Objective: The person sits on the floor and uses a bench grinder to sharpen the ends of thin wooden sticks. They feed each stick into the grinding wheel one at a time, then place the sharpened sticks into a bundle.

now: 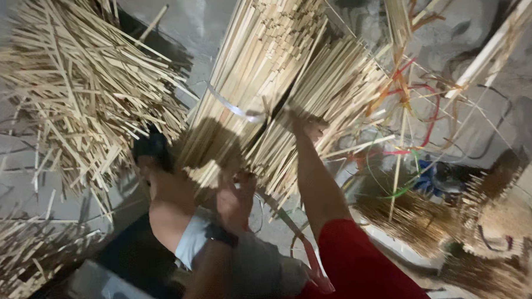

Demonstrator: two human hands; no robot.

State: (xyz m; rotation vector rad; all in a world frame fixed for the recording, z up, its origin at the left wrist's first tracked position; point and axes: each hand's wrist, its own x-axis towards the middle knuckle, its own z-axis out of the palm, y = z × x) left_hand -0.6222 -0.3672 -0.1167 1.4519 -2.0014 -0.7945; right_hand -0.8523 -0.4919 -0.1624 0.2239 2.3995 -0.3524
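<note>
step in hand: steadying the bundle of bamboo sticks (276,90). left hand (235,200) grip closes on its lower ends; right hand (309,127) grip presses just above, closure unclear. next move calls for firm support under the bundle.

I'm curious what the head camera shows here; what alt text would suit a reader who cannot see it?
A person's left hand and right hand press against a large tied bundle of thin bamboo sticks lying on a grey floor. A loose stick pile lies to the left, coloured straps to the right.
</note>
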